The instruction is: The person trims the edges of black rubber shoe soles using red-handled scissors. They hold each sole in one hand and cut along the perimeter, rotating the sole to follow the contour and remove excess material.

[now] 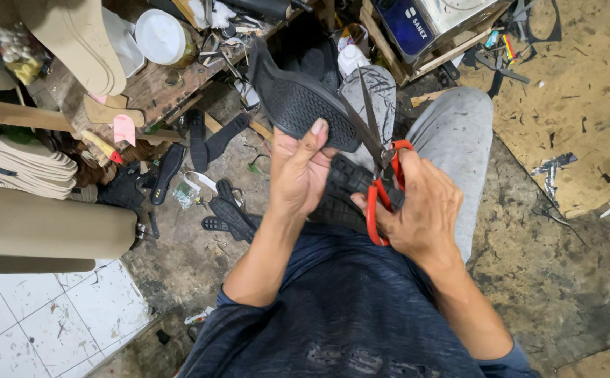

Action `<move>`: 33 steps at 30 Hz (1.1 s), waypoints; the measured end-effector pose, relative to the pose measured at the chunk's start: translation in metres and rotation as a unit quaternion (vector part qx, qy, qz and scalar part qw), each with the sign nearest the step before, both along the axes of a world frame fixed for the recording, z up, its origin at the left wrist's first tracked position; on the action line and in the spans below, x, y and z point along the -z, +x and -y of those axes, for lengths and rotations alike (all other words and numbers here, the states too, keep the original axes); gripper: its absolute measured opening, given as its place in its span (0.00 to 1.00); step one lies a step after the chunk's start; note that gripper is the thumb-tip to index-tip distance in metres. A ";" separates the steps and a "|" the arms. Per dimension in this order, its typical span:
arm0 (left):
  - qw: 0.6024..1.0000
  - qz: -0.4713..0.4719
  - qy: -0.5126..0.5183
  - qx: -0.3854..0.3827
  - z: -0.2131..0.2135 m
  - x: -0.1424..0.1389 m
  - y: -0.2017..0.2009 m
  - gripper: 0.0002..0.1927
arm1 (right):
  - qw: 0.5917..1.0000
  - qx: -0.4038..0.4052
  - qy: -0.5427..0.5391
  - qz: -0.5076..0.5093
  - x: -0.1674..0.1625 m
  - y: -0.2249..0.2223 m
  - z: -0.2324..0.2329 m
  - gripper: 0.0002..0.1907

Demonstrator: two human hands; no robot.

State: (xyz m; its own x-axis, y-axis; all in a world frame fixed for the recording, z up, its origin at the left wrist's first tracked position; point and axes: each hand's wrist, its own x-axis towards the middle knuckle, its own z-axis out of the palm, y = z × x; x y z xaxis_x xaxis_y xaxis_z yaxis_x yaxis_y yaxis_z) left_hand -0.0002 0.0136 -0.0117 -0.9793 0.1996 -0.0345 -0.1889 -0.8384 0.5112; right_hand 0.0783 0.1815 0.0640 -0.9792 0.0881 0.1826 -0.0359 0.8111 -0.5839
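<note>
My left hand (303, 171) grips a black textured rubber shoe sole (298, 105), held up over my lap with its tip pointing away. My right hand (420, 210) holds red-handled scissors (382, 189); their dark blades (369, 115) are spread apart along the sole's right edge. A second piece of black ridged rubber (343, 189) lies on my lap under both hands. I sit in grey trousers and a dark blue shirt.
Black sole offcuts (228, 213) lie on the dirty floor at left. Stacked beige insoles (18, 164), a beige roll (46, 227) and a cluttered wooden bench (158, 80) stand at left. A blue and white box (417, 24) sits ahead. Tan board (585, 98) covers the floor at right.
</note>
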 end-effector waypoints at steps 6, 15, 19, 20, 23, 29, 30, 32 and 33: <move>0.996 -0.002 -0.091 -0.011 0.017 -0.008 -0.010 0.30 | 0.997 -0.022 0.022 0.071 -0.011 0.001 -0.006 0.33; 0.979 -0.082 -0.186 -0.027 0.031 -0.018 -0.021 0.38 | 0.992 -0.045 -0.026 0.117 -0.012 0.007 -0.013 0.28; 0.980 -0.070 -0.188 -0.013 0.034 -0.022 -0.023 0.41 | 0.992 -0.043 -0.058 0.108 -0.008 0.011 -0.016 0.25; 0.980 -0.064 -0.190 -0.008 0.034 -0.022 -0.023 0.41 | 0.990 -0.042 -0.058 0.123 -0.007 0.011 -0.017 0.25; 0.979 -0.066 -0.192 0.006 0.036 -0.022 -0.024 0.41 | 0.990 -0.059 -0.043 0.125 -0.007 0.011 -0.020 0.26; 0.964 -0.101 -0.242 0.033 0.034 -0.017 -0.020 0.44 | 0.992 -0.057 -0.038 0.105 -0.007 0.009 -0.018 0.27; 0.959 -0.114 -0.258 0.038 0.034 -0.017 -0.020 0.45 | 0.993 -0.060 -0.039 0.096 -0.007 0.009 -0.018 0.27; 0.960 -0.102 -0.255 0.047 0.036 -0.017 -0.021 0.44 | 0.993 -0.051 -0.029 0.101 -0.007 0.009 -0.019 0.26; 0.961 -0.096 -0.255 0.050 0.038 -0.017 -0.022 0.44 | 0.993 -0.048 -0.025 0.103 -0.007 0.009 -0.019 0.25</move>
